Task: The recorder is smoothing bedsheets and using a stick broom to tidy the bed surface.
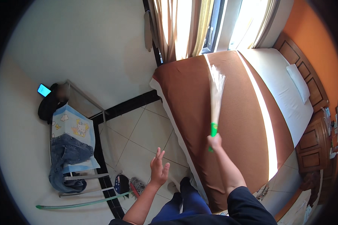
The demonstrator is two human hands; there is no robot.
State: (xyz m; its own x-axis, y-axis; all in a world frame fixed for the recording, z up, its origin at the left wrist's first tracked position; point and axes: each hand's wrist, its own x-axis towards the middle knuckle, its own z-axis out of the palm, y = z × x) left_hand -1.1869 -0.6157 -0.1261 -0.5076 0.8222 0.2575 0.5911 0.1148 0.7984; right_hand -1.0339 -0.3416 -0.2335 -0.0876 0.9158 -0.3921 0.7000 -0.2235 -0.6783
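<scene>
My right hand (215,141) is closed round the green handle of a stick broom (216,98), a bundle of thin pale sticks that fan out at the far end. The broom extends away from me over the brown bedspread (242,118); whether its tips touch the cloth I cannot tell. My left hand (159,168) is raised above the tiled floor to the left of the bed, holding nothing, its fingers apart. A white sheet (273,73) and a white pillow (298,83) lie at the headboard end, on the right.
At left a metal rack (86,94) holds a patterned cloth (73,122), jeans (70,150) and a black bag (49,104) near a lit phone (44,90). A mop (136,187) with a green pole stands near the wall. Curtains (183,28) hang beyond the bed; a wooden nightstand (314,146) is at right.
</scene>
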